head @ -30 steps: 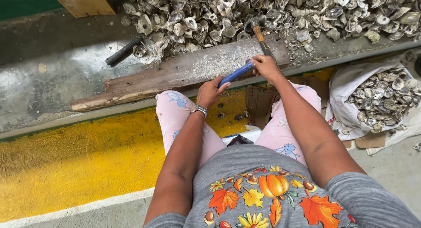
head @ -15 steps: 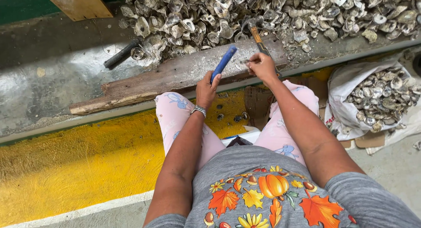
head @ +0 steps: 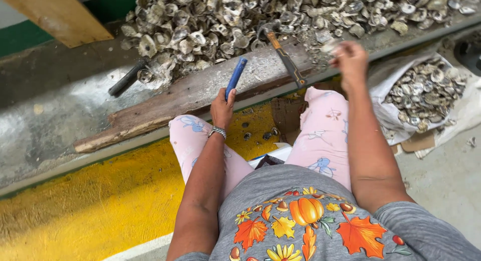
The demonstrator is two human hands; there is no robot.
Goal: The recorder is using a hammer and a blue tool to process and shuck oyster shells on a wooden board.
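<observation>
Now, left hand: we see our left hand (head: 222, 106) wrapped around the lower end of a blue-handled tool (head: 235, 77), which slants up and away from us over the plank; a metal wristband (head: 217, 132) sits just below the hand.
Right hand: our right hand (head: 350, 60) is raised off the plank, fingers pinched on a pale shell (head: 330, 45); both are blurred, so we cannot tell more about the shell.
Plank: a worn, grey-streaked wooden plank (head: 200, 90) lies along the near edge of the wet bench, tilted down toward our left.
Hammer: a hammer with a brown and black handle (head: 284, 58) lies across the plank between our two hands, its head at the edge of the shell heap; neither hand touches it.
Shell heap: a wide heap of grey oyster shells (head: 210, 25) covers the bench behind the plank.
Dark handle: another tool with a dark handle (head: 126, 78) lies at the left end of the heap, well apart from our hands.
Sack: an open white sack (head: 391, 120) holding more shells stands on the floor to our right, just beside our right knee.
Bench front: a yellow painted band (head: 100, 201) runs below the bench edge, to the left of our knees.
</observation>
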